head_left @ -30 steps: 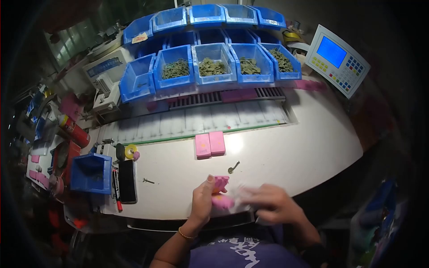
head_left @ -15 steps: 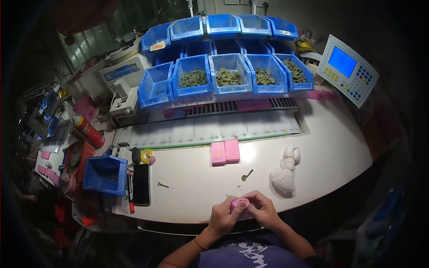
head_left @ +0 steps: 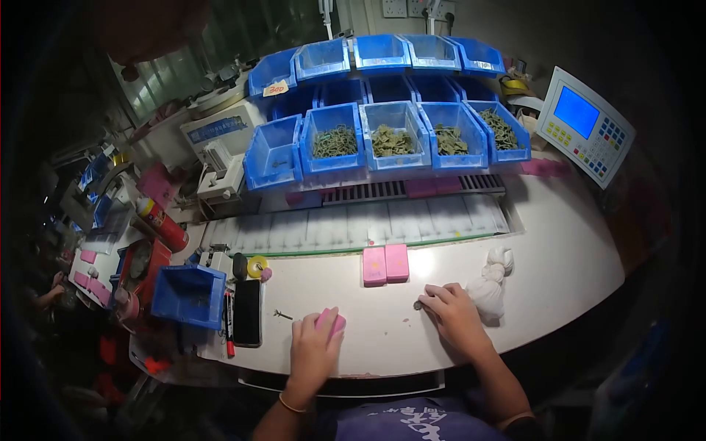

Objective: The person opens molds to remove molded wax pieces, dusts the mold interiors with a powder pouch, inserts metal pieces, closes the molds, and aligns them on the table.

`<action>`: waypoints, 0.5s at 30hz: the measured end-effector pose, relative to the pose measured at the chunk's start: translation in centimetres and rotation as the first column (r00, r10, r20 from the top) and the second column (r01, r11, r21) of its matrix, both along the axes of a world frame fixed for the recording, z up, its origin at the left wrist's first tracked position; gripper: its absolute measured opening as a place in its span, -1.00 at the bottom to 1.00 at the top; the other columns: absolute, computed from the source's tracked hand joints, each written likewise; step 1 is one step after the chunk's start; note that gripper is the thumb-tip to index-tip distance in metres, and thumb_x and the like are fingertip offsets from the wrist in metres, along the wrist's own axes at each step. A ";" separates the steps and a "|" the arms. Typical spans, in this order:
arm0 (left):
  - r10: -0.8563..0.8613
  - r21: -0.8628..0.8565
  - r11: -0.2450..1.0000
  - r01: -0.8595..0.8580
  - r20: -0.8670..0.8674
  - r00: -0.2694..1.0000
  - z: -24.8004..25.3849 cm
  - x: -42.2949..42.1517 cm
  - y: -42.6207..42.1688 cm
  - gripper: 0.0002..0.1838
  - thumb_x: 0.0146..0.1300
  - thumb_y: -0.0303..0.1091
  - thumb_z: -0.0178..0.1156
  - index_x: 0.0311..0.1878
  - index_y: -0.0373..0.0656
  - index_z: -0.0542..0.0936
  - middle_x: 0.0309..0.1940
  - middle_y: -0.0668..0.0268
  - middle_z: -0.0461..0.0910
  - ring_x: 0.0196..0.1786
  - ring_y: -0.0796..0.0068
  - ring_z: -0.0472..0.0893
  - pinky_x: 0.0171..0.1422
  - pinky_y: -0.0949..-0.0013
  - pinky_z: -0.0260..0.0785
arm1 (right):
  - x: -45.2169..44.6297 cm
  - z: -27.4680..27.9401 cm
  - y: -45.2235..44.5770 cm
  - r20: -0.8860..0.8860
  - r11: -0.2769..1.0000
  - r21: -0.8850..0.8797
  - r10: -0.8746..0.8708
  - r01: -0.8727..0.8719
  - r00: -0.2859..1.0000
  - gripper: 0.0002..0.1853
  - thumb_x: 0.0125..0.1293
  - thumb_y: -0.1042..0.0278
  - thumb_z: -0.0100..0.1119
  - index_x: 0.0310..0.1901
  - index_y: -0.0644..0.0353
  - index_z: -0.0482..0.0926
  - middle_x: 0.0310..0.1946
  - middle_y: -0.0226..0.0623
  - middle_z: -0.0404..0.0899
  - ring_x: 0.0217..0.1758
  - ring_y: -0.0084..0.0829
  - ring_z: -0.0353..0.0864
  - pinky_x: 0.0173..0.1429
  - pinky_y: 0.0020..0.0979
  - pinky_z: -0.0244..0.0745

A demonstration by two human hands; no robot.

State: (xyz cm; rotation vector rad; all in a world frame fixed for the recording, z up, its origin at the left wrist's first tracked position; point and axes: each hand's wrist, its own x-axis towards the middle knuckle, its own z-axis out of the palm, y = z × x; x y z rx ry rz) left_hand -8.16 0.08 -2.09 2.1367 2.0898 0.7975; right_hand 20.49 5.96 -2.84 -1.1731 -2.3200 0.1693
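Observation:
My left hand is closed round a pink block just above the front of the white table. Left of it lies a small twig-like metal piece. My right hand rests at the table with its fingers bent over a small dark metal piece. The round end of that piece shows by the fingertips, while its stem is hidden under them. Two pink blocks stand side by side beyond my hands. Beside my right hand sits a knotted white cloth bag.
Blue bins stand in tiers at the back, several holding greenish metal pieces. At left are a black phone, a red marker, a blue bin and a red spray can. A control panel stands at right.
My hands have parted: the left moved left with the pink block, and the right let go of it and moved right onto the dark metal piece. The camera view shifted slightly.

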 end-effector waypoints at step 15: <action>0.035 0.159 0.986 -0.046 0.070 0.997 0.8 -3.7 12.9 -0.63 0.30 -0.23 0.24 0.10 -0.23 0.60 0.01 0.09 0.61 -0.01 0.16 0.56 0.08 0.14 0.41 | 0.9 1.2 -2.6 -0.566 0.622 -0.771 -0.570 -0.137 0.596 -0.78 0.43 0.46 0.11 0.02 0.36 0.59 -0.24 -0.33 0.66 -0.13 -0.55 0.57 -0.01 -0.49 0.47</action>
